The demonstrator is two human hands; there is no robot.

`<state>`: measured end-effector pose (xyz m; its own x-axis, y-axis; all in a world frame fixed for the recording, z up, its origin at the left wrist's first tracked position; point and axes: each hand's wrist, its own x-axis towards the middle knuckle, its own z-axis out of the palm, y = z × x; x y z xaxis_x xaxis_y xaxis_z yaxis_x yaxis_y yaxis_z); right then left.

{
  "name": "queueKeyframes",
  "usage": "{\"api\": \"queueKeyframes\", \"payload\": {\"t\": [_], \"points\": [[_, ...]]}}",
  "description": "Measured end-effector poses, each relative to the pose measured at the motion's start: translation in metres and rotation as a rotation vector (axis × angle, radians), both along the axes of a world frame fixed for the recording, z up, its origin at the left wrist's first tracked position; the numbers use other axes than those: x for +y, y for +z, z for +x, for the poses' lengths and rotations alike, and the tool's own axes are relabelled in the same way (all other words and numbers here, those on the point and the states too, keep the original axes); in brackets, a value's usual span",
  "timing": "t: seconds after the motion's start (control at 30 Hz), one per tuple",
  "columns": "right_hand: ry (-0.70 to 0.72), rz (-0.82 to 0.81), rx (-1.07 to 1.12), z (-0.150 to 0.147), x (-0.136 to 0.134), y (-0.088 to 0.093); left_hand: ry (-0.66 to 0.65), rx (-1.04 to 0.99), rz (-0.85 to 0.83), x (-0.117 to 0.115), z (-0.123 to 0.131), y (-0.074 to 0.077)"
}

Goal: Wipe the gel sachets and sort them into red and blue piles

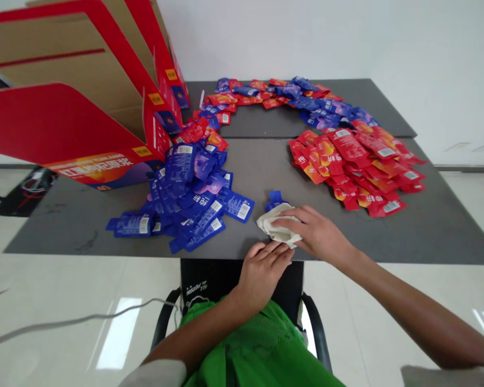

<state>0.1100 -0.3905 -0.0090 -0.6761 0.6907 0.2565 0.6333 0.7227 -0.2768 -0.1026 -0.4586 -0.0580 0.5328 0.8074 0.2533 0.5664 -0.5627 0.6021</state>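
The scene is brightly and evenly lit, with overhead light reflected as pale, elongated patches of glare on the glossy floor [119, 333]. Only soft, faint shadows are cast on the bench [60, 231]. Wide-angle bending is seen toward the frame edges, and fine print is slightly softened.

Dark grey two-panel surface [258, 177], loose pile of blue foil sachets [189, 199], heap of red foil sachets [357, 166], curved band of mixed red and blue sachets [274, 94], crumpled off-white cloth [276, 223], red cardboard carton [84, 129]
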Motion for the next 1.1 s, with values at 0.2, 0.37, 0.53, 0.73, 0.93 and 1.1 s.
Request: {"api": "queueKeyframes", "payload": {"t": [0.2, 0.37, 0.53, 0.73, 0.93, 1.1], "points": [[-0.085, 0.099, -0.016, -0.007, 0.077, -0.01, -0.017, 0.022, 0.037, -0.001, -0.001, -0.006], [-0.245, 0.219, 0.044, -0.004, 0.097, 0.002, -0.009, 0.012, 0.101, 0.002, -0.001, 0.007], [-0.414, 0.342, 0.371, 0.013, 0.041, 0.018, 0.137, 0.026, 0.164, 0.029, 0.0, 0.042], [-0.637, 0.303, 0.509, 0.035, -0.028, -0.001, 0.389, 0.344, 0.12, 0.081, 0.016, 0.061], [-0.811, 0.205, 0.641, 0.045, -0.056, -0.034, 0.377, 0.523, -0.017, 0.108, 0.033, 0.065], [-0.904, 0.138, 0.734, 0.045, -0.058, -0.042, 0.314, 0.464, -0.204, 0.132, 0.032, 0.07]]}}
